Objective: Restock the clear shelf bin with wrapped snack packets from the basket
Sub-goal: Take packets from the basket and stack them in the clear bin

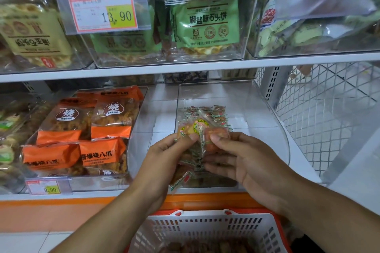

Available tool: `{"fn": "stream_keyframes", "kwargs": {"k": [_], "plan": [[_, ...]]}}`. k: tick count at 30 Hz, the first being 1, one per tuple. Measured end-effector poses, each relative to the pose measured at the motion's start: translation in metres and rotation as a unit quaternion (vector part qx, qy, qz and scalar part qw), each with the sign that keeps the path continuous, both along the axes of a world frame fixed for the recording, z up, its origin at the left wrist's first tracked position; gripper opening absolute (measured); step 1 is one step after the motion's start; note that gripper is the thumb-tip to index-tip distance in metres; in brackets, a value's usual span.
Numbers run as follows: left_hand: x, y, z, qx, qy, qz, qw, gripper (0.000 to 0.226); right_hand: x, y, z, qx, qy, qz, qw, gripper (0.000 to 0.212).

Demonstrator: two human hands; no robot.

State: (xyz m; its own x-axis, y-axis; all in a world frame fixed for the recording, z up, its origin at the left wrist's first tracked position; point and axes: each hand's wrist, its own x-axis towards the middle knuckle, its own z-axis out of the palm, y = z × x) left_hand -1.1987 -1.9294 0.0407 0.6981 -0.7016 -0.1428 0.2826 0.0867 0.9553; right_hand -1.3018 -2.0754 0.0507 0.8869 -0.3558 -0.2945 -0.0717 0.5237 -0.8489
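At centre frame the left hand (164,156) and right hand (242,162) together gripped a bunch of snack packets (195,139) over the clear shelf bin (267,109), which held few, while the basket (205,230) below still carried more.

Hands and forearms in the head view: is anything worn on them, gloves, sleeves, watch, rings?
Nothing worn shows. The left hand and right hand are bare, without gloves or rings, and both forearms are uncovered to the frame edge, with no sleeve, watch or band.
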Motion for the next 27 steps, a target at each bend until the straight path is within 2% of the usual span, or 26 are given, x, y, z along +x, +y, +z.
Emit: {"fn": "stream_keyframes", "kwargs": {"k": [2, 4, 6, 8, 10, 11, 13, 15, 18, 20, 24, 27], "plan": [[0.0, 0.0, 0.002, 0.0, 0.011, 0.003, 1.0, 0.025, -0.004, -0.002, 0.002, -0.048, -0.003, 0.002, 0.999, 0.038], [0.0, 0.0, 0.003, 0.007, 0.018, 0.014, 1.0, 0.025, -0.007, -0.006, 0.005, -0.14, -0.025, -0.044, 0.989, 0.032], [0.002, 0.0, 0.002, 0.02, 0.026, 0.021, 0.999, 0.027, -0.008, -0.012, 0.009, -0.252, -0.083, -0.141, 0.954, 0.025], [0.002, -0.001, 0.0, 0.028, 0.029, 0.008, 0.999, 0.028, -0.008, -0.017, 0.011, -0.36, -0.142, -0.188, 0.903, 0.026], [-0.001, -0.002, -0.001, 0.025, 0.034, -0.01, 0.999, 0.026, -0.007, -0.015, 0.006, -0.47, -0.136, -0.156, 0.858, 0.036], [-0.002, -0.002, -0.001, 0.02, 0.035, -0.015, 0.999, 0.025, -0.008, -0.012, 0.002, -0.5, -0.121, -0.121, 0.849, 0.045], [-0.004, -0.002, -0.002, 0.015, 0.031, -0.014, 0.999, 0.025, -0.008, -0.006, -0.006, -0.491, -0.109, -0.056, 0.863, 0.055], [-0.004, -0.002, -0.002, 0.013, 0.024, -0.008, 1.0, 0.026, -0.009, 0.0, -0.006, -0.447, -0.123, -0.024, 0.886, 0.048], [-0.003, -0.002, -0.001, 0.011, 0.016, -0.004, 1.0, 0.024, -0.009, -0.003, -0.001, -0.477, -0.105, -0.054, 0.871, 0.032], [-0.004, -0.002, -0.002, 0.012, 0.013, -0.001, 1.0, 0.023, -0.008, -0.007, 0.001, -0.471, -0.079, -0.073, 0.875, 0.026], [-0.002, 0.0, -0.003, 0.033, -0.008, -0.008, 0.999, 0.016, -0.004, -0.015, 0.002, -0.383, -0.058, -0.038, 0.921, 0.047], [-0.001, -0.001, -0.006, 0.05, -0.025, -0.01, 0.998, 0.023, -0.004, -0.02, 0.001, -0.393, -0.056, -0.001, 0.918, 0.041]]}}
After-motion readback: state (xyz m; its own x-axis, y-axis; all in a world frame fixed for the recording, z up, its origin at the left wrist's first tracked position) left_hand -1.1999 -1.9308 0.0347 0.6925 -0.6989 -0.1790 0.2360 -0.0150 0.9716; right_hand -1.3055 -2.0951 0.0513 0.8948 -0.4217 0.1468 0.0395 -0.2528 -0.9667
